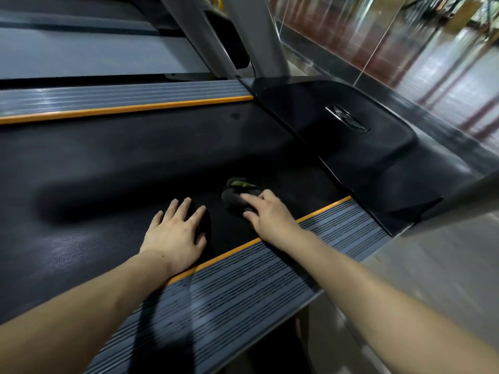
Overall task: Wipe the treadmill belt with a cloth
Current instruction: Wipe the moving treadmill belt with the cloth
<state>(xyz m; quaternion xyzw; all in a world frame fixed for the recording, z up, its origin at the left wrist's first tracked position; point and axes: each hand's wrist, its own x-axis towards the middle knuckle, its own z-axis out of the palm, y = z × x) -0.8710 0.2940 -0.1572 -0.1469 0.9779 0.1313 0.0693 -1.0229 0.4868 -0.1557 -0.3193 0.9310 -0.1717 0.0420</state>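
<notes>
The black treadmill belt (129, 163) runs across the middle of the view. A small dark cloth (234, 195) with a yellow-green patch lies bunched on the belt near the front motor cover. My right hand (267, 215) lies on top of the cloth with fingers stretched out straight, pressing it onto the belt. My left hand (176, 233) rests flat on the belt to the left of the cloth, fingers spread, holding nothing.
Grey ribbed side rails with orange edging border the belt, a near one (270, 276) under my forearms and a far one (121, 99). A glossy black motor cover (340, 136) sits at the belt's right end. Grey uprights (194, 36) rise behind; tiled floor lies right.
</notes>
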